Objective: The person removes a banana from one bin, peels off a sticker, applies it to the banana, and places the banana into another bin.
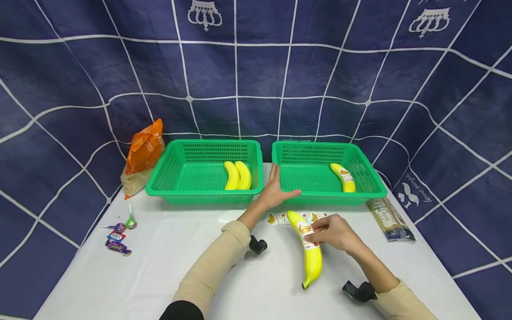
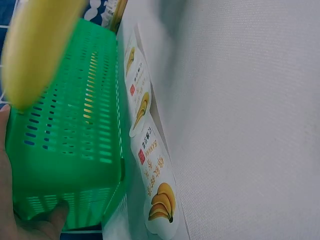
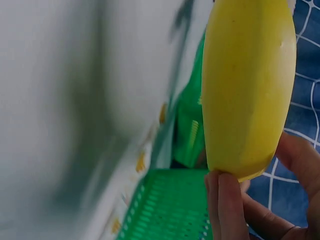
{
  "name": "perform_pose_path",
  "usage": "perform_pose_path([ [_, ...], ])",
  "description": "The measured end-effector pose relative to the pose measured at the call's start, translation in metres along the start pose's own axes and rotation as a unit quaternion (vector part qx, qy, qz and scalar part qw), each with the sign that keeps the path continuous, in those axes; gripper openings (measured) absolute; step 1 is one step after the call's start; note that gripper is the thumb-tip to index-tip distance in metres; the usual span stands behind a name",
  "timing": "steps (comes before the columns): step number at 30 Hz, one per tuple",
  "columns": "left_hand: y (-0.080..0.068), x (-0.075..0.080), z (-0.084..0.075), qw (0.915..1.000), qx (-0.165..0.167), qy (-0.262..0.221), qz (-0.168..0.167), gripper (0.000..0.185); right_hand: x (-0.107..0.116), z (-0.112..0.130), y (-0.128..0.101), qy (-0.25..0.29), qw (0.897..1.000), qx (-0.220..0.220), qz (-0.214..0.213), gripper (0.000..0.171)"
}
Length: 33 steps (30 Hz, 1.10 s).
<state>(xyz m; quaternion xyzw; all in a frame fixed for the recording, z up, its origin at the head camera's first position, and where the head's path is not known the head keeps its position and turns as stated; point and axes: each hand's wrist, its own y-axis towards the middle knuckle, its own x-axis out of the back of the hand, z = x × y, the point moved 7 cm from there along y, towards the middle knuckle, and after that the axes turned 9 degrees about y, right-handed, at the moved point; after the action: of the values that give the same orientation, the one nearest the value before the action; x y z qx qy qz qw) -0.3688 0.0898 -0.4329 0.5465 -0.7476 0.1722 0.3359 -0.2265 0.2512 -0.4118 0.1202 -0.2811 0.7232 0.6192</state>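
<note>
The work in hand looks like labelling: the right hand [image 1: 334, 232] pinches a banana sticker [image 1: 306, 229] against the upper part of a banana [image 1: 310, 253] that lies on the white tabletop [image 1: 168, 271], just near of the right green basket [image 1: 372, 175], stem end pointing toward the person. In the right wrist view the fingertips [image 3: 225, 200] curl round the fruit's end, so this grip is grasping the banana and its label together. The left hand [image 1: 276, 189] lies flat with straight fingers against the near left corner of that right basket, steadying it; its grip is released, only touching the rim. A strip of further stickers [image 2: 150, 150] lies on the tabletop between the banana and the basket's near wall. One already-labelled banana [image 1: 344, 177] rests inside the right basket, and two unlabelled bananas [image 1: 238, 175] sit side by side in the left green basket [image 1: 160, 175]. Judging from this, the sticker is being smoothed down, and the next move would call for pressing it fully flat round the curve, then lifting the fruit over the near rim into the right basket without snagging the strip.
</note>
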Motion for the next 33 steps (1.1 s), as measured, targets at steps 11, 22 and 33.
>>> perform_pose_path([
  [11, 0.003, 0.000, -0.002, 0.9999, -0.008, 0.009, -0.010, 0.119, 0.071, 0.041, 0.019, -0.040, 0.998, 0.031, 0.027, 0.065],
  [22, 0.002, 0.001, 0.002, 1.0000, -0.001, -0.005, 0.001, 0.120, 0.129, 0.074, 0.061, -0.090, 0.994, 0.048, 0.038, 0.069],
  [33, 0.001, -0.003, 0.002, 0.9998, -0.001, -0.017, 0.005, 0.121, 0.149, 0.084, 0.114, -0.118, 0.989, 0.045, 0.079, 0.066],
])
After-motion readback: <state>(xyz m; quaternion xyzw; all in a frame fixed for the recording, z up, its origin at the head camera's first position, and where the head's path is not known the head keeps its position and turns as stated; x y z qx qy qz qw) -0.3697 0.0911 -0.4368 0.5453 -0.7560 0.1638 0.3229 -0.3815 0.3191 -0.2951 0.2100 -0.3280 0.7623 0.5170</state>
